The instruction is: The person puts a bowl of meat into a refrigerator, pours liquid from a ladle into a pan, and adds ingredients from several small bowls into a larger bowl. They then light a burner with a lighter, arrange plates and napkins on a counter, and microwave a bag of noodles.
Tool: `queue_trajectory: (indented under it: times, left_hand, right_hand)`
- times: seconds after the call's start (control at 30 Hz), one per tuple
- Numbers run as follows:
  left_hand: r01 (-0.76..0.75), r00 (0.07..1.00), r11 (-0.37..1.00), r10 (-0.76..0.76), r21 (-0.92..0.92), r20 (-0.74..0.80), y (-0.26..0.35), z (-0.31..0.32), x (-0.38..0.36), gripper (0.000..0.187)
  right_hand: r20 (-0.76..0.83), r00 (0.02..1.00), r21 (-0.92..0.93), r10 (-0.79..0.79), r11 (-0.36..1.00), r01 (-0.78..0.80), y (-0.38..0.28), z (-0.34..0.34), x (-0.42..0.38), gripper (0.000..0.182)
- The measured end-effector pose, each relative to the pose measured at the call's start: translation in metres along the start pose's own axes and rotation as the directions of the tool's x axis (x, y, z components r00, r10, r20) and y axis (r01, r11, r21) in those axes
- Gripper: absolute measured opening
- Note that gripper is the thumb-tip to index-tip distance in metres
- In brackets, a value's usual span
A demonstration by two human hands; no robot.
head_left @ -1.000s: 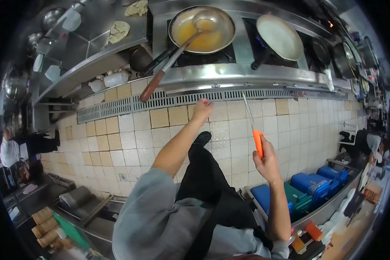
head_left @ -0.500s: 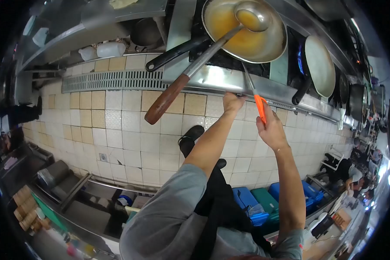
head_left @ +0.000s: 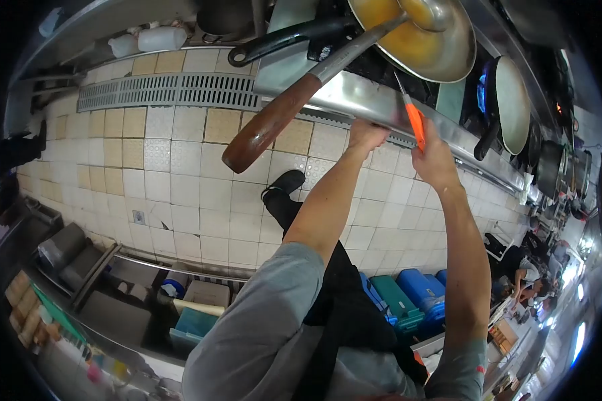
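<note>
the person's two bare hands are both in front of the stove [head_left: 284, 67], near to each other but apart. the right hand [head_left: 438, 157] has its grip clamped on one orange-handled tool [head_left: 415, 123], from which one thin metal rod points up to the dark burner area, just below the rim of one large pan [head_left: 448, 59]. whether the tip touches anything there, one cannot tell. the left hand [head_left: 368, 137] is at the front edge of the stove with its fingers bent; if this grip is closed on something, one cannot tell. the large pan holds yellow liquid and one ladle [head_left: 271, 123], whose brown handle extends over the tiled floor [head_left: 201, 187]. one black pan handle [head_left: 287, 39] extends beside it. to the right there is one second pan, the pale pan [head_left: 513, 107], with one blue flame [head_left: 481, 93] seen at its left side. so two pans and one ladle are counted on the stove. two white jugs [head_left: 162, 39] lie at upper left, above one long floor grating [head_left: 180, 90]. one black shoe [head_left: 285, 182] is on the tiles.
</note>
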State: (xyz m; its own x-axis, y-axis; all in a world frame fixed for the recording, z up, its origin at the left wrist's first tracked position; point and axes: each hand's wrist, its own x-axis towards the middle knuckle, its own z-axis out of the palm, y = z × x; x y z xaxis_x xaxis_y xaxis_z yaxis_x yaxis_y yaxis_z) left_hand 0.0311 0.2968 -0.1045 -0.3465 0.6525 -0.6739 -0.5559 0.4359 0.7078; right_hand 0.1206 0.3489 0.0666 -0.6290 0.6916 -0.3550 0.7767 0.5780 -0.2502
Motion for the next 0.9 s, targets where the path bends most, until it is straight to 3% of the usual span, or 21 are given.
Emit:
queue_trajectory:
  times: [0.2,0.27,0.4,0.47,0.53,0.77,0.9]
  left_hand:
    - [-0.032,0.999,0.998,0.032,0.062,0.004,0.000,-0.003,0.000,0.007]
    - [-0.101,0.995,0.994,0.101,0.037,0.007,-0.009,-0.001,0.007,0.009]
    - [-0.182,0.979,0.975,0.192,0.126,-0.071,-0.023,0.002,0.018,0.013]
    - [-0.097,0.994,0.984,0.104,0.147,-0.043,-0.018,-0.001,0.013,0.016]
    - [-0.016,0.999,0.999,0.018,0.034,-0.040,-0.007,-0.008,0.000,0.018]
    - [0.068,0.998,0.992,-0.068,0.111,0.000,-0.004,-0.007,0.004,0.019]
    - [0.017,1.000,0.997,-0.016,0.069,-0.007,-0.010,-0.006,0.006,0.016]
  right_hand:
    - [0.002,0.999,0.002,0.038,0.999,-0.038,0.004,0.013,0.005,0.057]
    - [0.039,0.997,-0.008,0.071,0.997,-0.070,0.006,0.010,0.006,0.068]
    - [0.038,0.991,-0.051,0.126,0.991,-0.124,0.004,0.010,0.007,0.066]
    - [0.061,0.991,-0.021,0.118,0.993,-0.117,0.010,0.015,0.006,0.063]
    - [-0.031,0.997,0.019,-0.072,0.997,0.073,0.025,0.019,0.011,0.058]
    - [0.042,0.992,-0.057,-0.115,0.991,0.117,0.013,0.000,0.020,0.062]
    - [0.123,0.992,-0.107,0.043,0.994,-0.030,-0.023,-0.012,0.008,0.065]
